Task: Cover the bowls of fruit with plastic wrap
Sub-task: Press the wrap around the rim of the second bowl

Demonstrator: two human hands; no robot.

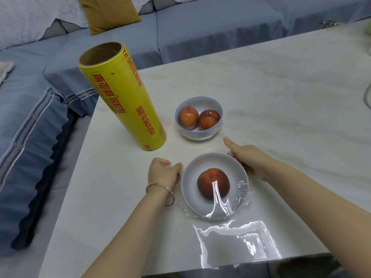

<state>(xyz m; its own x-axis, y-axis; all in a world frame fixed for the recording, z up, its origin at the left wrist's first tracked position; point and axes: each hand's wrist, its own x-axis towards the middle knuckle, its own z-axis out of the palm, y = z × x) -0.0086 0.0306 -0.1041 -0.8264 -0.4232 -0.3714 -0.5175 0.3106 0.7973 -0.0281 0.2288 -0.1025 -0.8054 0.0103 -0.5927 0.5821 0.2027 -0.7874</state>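
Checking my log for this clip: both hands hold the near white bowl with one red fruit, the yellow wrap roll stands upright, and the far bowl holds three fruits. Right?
Wrong on the count: the head view shows two red-orange fruits in the far white bowl, not three. The rest holds: left hand and right hand at the near white bowl, yellow wrap roll upright.

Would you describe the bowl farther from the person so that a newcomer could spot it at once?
On the pale table, look just right of the tall yellow wrap roll. The far bowl there holds two fruits; the nearer bowl holds only one.
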